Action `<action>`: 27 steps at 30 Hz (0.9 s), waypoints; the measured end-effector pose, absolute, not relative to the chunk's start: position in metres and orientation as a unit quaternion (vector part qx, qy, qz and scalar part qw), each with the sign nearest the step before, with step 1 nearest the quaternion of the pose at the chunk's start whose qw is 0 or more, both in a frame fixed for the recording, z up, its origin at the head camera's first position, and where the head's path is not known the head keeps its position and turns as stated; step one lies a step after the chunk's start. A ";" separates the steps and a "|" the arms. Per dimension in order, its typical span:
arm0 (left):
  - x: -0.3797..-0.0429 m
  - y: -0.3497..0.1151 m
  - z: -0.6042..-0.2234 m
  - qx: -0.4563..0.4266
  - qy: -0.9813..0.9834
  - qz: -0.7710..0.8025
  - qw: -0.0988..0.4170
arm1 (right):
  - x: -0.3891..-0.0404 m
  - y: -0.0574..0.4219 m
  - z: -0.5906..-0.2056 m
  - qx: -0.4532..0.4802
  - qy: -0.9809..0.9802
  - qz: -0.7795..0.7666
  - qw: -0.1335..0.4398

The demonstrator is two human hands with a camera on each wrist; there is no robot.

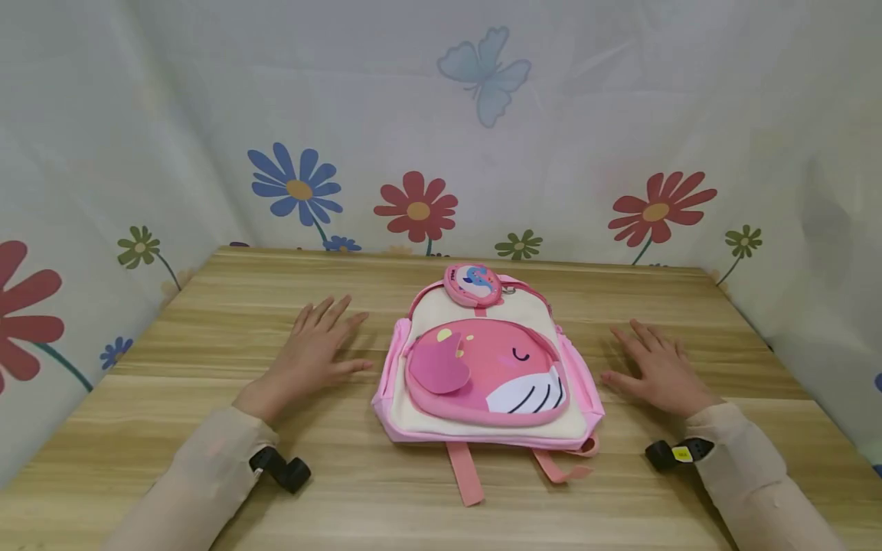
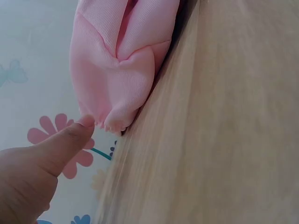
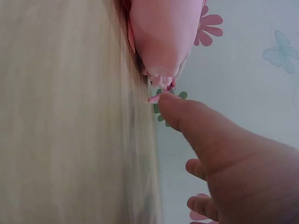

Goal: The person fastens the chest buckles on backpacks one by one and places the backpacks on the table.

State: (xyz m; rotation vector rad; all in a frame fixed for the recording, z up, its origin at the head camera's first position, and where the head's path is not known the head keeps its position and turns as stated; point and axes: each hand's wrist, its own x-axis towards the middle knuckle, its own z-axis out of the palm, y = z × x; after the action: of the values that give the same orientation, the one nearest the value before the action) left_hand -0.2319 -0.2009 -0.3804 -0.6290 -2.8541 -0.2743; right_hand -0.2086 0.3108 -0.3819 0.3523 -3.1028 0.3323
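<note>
Lying short of the far edge of the worktop (image 1: 331, 268), between empty, finger-spread left hand (image 1: 311, 356) and right hand (image 1: 660, 369), the whale backpack (image 1: 492, 360) looks light, soft; best held by its side pockets (image 1: 582, 379).

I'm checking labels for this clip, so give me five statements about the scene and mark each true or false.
1. The backpack lies between the person's left grip and right grip. True.
2. The right grip is holding the backpack's side. False: it is apart from the backpack, fingers spread.
3. A small round pouch sits near the backpack's far end. True.
4. The big whale on the backpack's front is green. False: the whale is mostly pink.
5. A pale blue butterfly shows on the backdrop. True.
</note>
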 end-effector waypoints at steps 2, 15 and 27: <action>-0.233 -0.200 -0.379 -0.215 -0.965 -0.101 0.113 | -0.209 0.311 -0.381 0.116 -0.987 0.110 0.006; -0.226 -0.191 -0.369 -0.206 -0.954 -0.174 0.134 | -0.209 0.304 -0.366 0.108 -0.979 0.172 0.007; -0.222 -0.182 -0.363 -0.223 -0.935 -0.256 0.106 | -0.202 0.290 -0.354 0.114 -0.966 0.232 0.023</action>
State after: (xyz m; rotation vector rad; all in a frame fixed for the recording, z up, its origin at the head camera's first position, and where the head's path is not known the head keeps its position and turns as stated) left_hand -0.2219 -0.1821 -0.3632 -0.6558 -2.7536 -0.7537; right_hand -0.2021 0.2898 -0.3545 0.3539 -2.9895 0.7174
